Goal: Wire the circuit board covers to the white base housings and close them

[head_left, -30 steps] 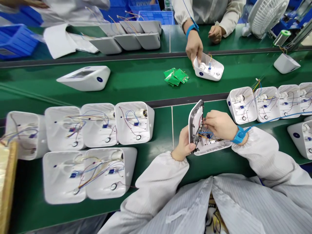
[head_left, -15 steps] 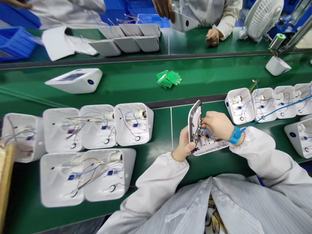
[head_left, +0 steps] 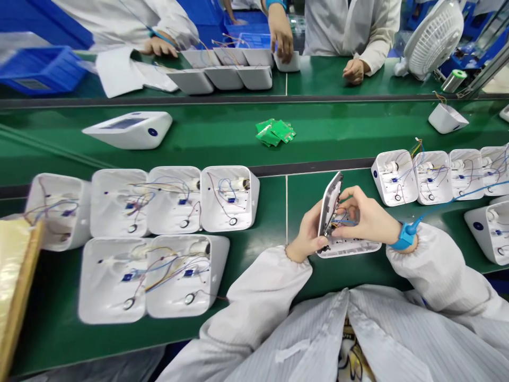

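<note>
My left hand (head_left: pixel 308 234) grips the upright white front panel (head_left: pixel 329 204) of a device, holding it on edge above its open white base shell (head_left: pixel 350 247) on the green bench. My right hand (head_left: pixel 363 215), with a blue wrist strap (head_left: pixel 404 235), reaches into the gap between panel and shell, fingers pinched at the coloured wires (head_left: pixel 342 220) there. What exactly the fingertips hold is hidden.
Several open white shells with wiring (head_left: pixel 175 199) lie to my left, and more (head_left: pixel 433 175) to my right. A closed white device (head_left: pixel 129 129) and green circuit boards (head_left: pixel 275 131) sit on the belt. Workers' hands (head_left: pixel 280 37) handle shells across it. A fan (head_left: pixel 431 29) stands far right.
The worker opposite has set a white shell down beside the row of shells across the belt. My right hand shifted lower into the wires; the panel stays upright in my left hand.
</note>
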Demonstrator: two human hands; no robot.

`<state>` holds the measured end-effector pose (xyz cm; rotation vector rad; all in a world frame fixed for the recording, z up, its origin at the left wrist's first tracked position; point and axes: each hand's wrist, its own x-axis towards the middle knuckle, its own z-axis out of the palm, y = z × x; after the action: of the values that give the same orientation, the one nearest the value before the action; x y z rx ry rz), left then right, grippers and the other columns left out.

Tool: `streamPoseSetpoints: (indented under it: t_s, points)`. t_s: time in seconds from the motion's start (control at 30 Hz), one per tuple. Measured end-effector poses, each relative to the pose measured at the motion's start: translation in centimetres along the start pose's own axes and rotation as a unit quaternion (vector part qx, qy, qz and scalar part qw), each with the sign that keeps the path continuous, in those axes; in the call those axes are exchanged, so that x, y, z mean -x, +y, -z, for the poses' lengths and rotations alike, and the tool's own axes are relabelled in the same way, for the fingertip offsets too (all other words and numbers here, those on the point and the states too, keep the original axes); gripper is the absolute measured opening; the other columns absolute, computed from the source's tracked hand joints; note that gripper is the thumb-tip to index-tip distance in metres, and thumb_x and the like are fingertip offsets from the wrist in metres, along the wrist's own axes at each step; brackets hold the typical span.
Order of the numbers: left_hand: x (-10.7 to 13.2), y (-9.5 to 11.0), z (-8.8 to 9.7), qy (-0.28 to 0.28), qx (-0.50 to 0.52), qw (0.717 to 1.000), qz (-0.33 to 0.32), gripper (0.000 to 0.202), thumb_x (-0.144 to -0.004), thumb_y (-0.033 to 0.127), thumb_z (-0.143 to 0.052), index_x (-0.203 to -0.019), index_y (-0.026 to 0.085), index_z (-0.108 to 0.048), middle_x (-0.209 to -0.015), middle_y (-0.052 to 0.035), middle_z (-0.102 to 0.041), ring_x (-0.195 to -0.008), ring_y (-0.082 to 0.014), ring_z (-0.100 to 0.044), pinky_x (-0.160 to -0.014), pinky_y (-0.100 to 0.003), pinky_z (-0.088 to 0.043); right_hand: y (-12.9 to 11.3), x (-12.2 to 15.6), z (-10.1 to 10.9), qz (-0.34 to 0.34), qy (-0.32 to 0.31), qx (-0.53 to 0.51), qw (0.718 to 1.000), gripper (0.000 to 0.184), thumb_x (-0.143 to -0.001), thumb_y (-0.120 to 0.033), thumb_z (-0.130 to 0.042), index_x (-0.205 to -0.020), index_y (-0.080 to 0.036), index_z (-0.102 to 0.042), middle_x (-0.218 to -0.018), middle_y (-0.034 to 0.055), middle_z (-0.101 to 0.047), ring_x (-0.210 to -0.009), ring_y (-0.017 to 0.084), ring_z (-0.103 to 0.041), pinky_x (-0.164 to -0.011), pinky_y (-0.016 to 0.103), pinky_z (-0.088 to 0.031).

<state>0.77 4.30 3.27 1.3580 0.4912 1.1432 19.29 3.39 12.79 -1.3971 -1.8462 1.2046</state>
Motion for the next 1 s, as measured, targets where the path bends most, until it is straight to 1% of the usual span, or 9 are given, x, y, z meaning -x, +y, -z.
streamPoseSetpoints:
  t_s: [0.1,0.2,0.33,0.4,0.57,0.67,0.8,0.9,1.0]
  points:
    - [-0.2,0.2,-0.2,-0.029,0.036,0.999,-0.026,0.083,-0.072,0.071,-0.07,-0.142,0.03,-0.049,-0.133,-0.0097,-0.059,-0.119,-0.0364,-0.057,-0.103,-0.053,-0.047,-0.1,0.2,-0.2,-0.01,-0.005,0.002,1.0,0.057,-0.07,-0.019,-0.075,-0.115,-0.022,-0.041,-0.082,-0.0033,-0.068,-0.064,0.013,-0.058,-0.061,0.026,-0.047]
    - [-0.4,0.1,-0.2,-0.031,0.039,0.998,-0.036,0.082,-0.074,0.069,-0.069,-0.143,0.031,-0.047,-0.134,-0.0105,-0.058,-0.121,-0.0359,-0.056,-0.104,-0.053,-0.045,-0.5,0.4,0.0,-0.043,-0.021,0.056,0.997,0.048,-0.076,-0.013,-0.067,-0.118,-0.018,-0.046,-0.07,-0.0057,-0.066,-0.059,0.013,-0.058,-0.059,0.026,-0.044]
    - [-0.5,0.0,0.1,-0.045,-0.008,0.998,-0.044,0.088,-0.071,0.072,-0.069,-0.144,0.026,-0.048,-0.136,-0.0143,-0.055,-0.123,-0.0372,-0.054,-0.11,-0.055,-0.038,-0.9,0.5,0.3,-0.078,-0.023,0.187,0.979,0.005,-0.084,-0.015,-0.063,-0.086,-0.017,-0.066,-0.066,-0.0012,-0.065,-0.055,0.013,-0.056,-0.057,0.026,-0.04]
    - [-0.5,0.0,0.2,-0.054,-0.021,0.997,-0.041,0.09,-0.071,0.073,-0.069,-0.144,0.025,-0.047,-0.137,-0.0157,-0.054,-0.123,-0.0374,-0.053,-0.11,-0.055,-0.038,-0.9,0.6,0.4,-0.058,-0.039,0.213,0.974,0.014,-0.086,-0.014,-0.061,-0.076,-0.017,-0.07,-0.067,0.0001,-0.064,-0.058,0.013,-0.056,-0.058,0.027,-0.04]
    - [-0.6,0.0,0.3,-0.054,-0.027,0.997,-0.042,0.091,-0.072,0.074,-0.067,-0.145,0.024,-0.046,-0.141,-0.0154,-0.052,-0.124,-0.0378,-0.053,-0.109,-0.054,-0.039,0.0,0.5,1.1,0.008,-0.019,0.181,0.983,0.012,-0.082,-0.015,-0.069,-0.088,-0.021,-0.078,-0.087,0.0025,-0.061,-0.072,0.013,-0.057,-0.065,0.026,-0.046]
    - [-0.6,-0.1,0.5,-0.069,-0.041,0.996,-0.049,0.092,-0.073,0.073,-0.067,-0.147,0.023,-0.044,-0.144,-0.0151,-0.05,-0.129,-0.0392,-0.05,-0.112,-0.054,-0.037,0.6,0.5,1.4,-0.002,-0.023,0.111,0.994,0.015,-0.082,-0.016,-0.07,-0.091,-0.024,-0.079,-0.084,0.0,-0.058,-0.067,0.011,-0.056,-0.065,0.026,-0.048]
    - [-0.5,-0.1,0.7,-0.068,-0.052,0.995,-0.046,0.09,-0.074,0.072,-0.068,-0.146,0.022,-0.045,-0.143,-0.0149,-0.051,-0.131,-0.0388,-0.048,-0.115,-0.054,-0.033,0.8,0.4,1.1,-0.028,-0.029,0.038,0.998,0.019,-0.081,-0.011,-0.069,-0.092,-0.023,-0.079,-0.082,-0.0006,-0.065,-0.071,0.012,-0.063,-0.069,0.025,-0.049]
    - [-0.1,-0.1,0.8,-0.056,-0.035,0.998,-0.022,0.089,-0.071,0.07,-0.072,-0.143,0.023,-0.049,-0.139,-0.0155,-0.055,-0.128,-0.0377,-0.052,-0.112,-0.052,-0.038,0.4,0.2,0.7,-0.051,-0.033,0.067,0.996,0.022,-0.08,-0.007,-0.068,-0.093,-0.02,-0.079,-0.08,-0.0012,-0.071,-0.071,0.012,-0.064,-0.067,0.023,-0.046]
    - [0.4,-0.3,1.3,-0.033,-0.038,0.999,0.003,0.085,-0.069,0.069,-0.073,-0.139,0.024,-0.054,-0.138,-0.0137,-0.057,-0.128,-0.0396,-0.052,-0.11,-0.054,-0.041,-0.3,-0.2,0.7,-0.039,-0.063,0.155,0.985,0.014,-0.085,-0.012,-0.066,-0.09,-0.017,-0.078,-0.075,-0.0008,-0.072,-0.07,0.012,-0.063,-0.064,0.022,-0.042]
